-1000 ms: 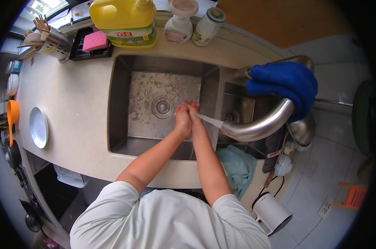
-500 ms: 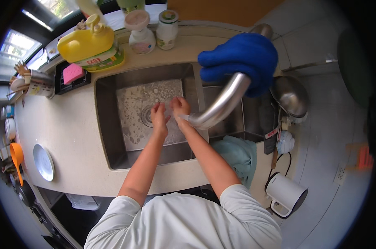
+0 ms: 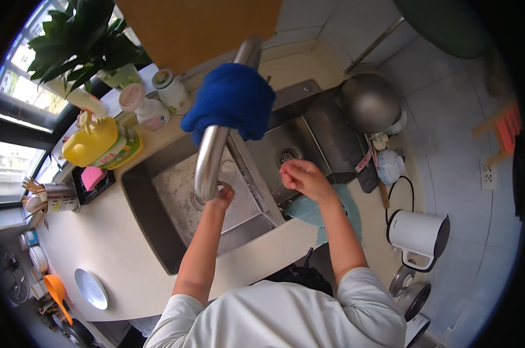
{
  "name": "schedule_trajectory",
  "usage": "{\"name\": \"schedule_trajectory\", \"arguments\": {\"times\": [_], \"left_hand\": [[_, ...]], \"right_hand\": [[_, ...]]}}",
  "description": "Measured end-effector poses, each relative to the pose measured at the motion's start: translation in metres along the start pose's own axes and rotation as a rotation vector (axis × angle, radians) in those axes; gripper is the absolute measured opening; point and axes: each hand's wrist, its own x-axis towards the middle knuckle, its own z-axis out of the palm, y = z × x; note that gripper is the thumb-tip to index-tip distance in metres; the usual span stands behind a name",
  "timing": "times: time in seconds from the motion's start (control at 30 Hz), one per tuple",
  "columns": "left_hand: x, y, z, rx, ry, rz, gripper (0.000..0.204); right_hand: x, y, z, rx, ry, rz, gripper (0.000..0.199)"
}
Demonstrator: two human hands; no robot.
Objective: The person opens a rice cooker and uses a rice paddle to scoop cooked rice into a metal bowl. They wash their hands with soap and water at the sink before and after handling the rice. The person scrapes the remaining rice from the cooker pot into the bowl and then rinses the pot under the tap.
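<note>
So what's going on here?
Someone is at a double sink. The left hand is at the end of the faucet, over the left basin; I can't tell whether they touch. The right hand, loosely closed, hangs over the right basin near a teal cloth. A blue cloth is wrapped around the faucet.

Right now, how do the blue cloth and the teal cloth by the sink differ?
Colour: the blue cloth is deep and vivid, while the teal cloth is pale.
Pose: the blue cloth is wrapped around the faucet; the teal cloth lies spread at the front edge of the sink.
View: the right forearm partly covers the teal cloth, but not the blue cloth.
Both are fabric.
</note>
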Motion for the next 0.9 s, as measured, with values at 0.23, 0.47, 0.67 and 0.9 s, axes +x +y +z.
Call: {"name": "schedule_trajectory", "arguments": {"times": [0.23,0.47,0.67,0.9], "left_hand": [[-0.03,-0.012,0.013,0.319,0.15,0.243,0.014],[-0.025,-0.003,-0.07,1.526,0.281,0.974,0.019],[-0.033,0.031,-0.13,1.774,0.561,0.856,0.014],[0.003,0.041,-0.102,1.982,0.466,0.869,0.021]], "right_hand": [[0.059,0.027,-0.07,-1.625,0.423,-0.61,0.015],[0.186,-0.06,-0.041,-0.708,0.666,-0.695,0.03],[0.153,-0.065,-0.014,-1.26,0.591,-0.574,0.03],[0.008,-0.026,0.036,-0.898,0.247,-0.27,0.025]]}}
